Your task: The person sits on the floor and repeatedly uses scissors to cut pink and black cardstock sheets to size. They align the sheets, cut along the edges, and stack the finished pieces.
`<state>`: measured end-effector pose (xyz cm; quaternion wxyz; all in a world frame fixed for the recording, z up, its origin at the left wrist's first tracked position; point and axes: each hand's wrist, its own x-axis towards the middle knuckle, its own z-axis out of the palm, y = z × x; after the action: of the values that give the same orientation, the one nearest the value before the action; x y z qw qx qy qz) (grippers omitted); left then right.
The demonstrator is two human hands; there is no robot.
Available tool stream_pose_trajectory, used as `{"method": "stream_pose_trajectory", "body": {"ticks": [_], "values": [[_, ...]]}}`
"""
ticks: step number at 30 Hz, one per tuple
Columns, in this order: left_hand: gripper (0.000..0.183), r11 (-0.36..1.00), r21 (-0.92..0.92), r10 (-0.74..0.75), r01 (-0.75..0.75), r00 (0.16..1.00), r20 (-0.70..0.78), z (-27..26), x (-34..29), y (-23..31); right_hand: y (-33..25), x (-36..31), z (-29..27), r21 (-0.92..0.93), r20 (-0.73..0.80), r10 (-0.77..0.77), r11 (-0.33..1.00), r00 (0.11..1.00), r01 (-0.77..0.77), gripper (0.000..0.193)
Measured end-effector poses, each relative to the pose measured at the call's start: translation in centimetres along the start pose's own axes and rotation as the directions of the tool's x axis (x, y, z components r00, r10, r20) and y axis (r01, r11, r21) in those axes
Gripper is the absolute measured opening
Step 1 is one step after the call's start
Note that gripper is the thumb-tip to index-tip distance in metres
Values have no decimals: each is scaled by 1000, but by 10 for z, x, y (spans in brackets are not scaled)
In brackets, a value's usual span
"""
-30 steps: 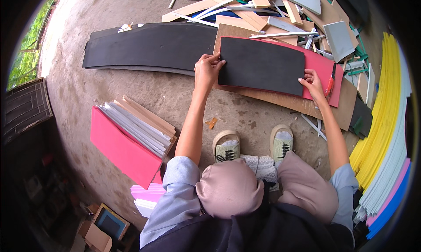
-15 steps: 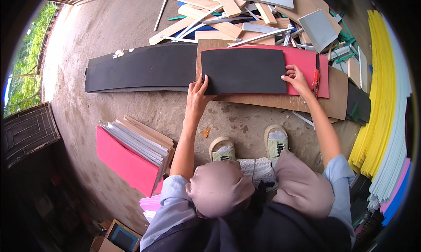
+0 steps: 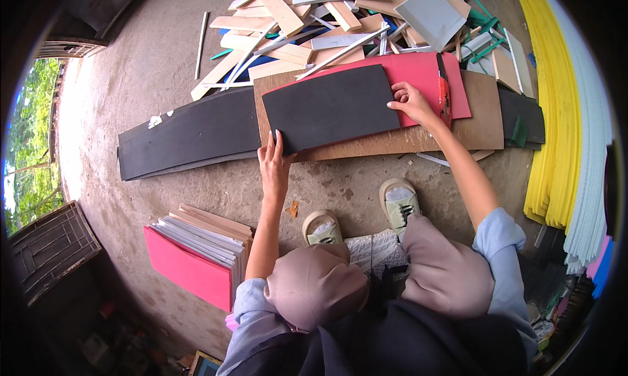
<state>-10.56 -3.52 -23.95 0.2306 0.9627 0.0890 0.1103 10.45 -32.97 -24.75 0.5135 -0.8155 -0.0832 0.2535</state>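
A flat, matte black rectangular sheet (image 3: pixel 330 111) lies in front of me over a smooth pinkish-red sheet (image 3: pixel 422 72) and a brown wood-like board (image 3: pixel 481 108); my left hand (image 3: pixel 273 170) has its fingers at the lower left corner, my right hand (image 3: pixel 413 104) its bent fingers at the right edge, and I cannot tell whether either grips. Around these, the stained grey concrete floor (image 3: pixel 366 173) carries heaped tan and white offcuts (image 3: pixel 281 52) beyond and stacked yellow sheets (image 3: pixel 553 147) rightward.

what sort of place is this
Probably a small cutting workshop, judging by the heap of offcuts, the layered yellow sheets at the right, and what looks like a red cutter near the black sheet.
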Motion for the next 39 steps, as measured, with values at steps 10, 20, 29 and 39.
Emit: {"method": "stream_pose_trajectory", "body": {"ticks": [10,20,29,39], "values": [[74,999,34,6,-6,1000,-8,1,-6,3,1,4,8,-220,-20,-13,975,1000,8,42],[71,989,106,105,-103,994,-13,0,-9,-17,-70,-22,-41,-636,109,-98,758,989,146,44],[72,976,133,178,-170,983,-44,-5,-12,-21,-120,-71,-102,-839,116,-94,524,989,148,34],[73,958,103,278,-269,957,-86,13,39,68,9,-89,-100,-576,-278,-164,817,947,-28,27]]}}
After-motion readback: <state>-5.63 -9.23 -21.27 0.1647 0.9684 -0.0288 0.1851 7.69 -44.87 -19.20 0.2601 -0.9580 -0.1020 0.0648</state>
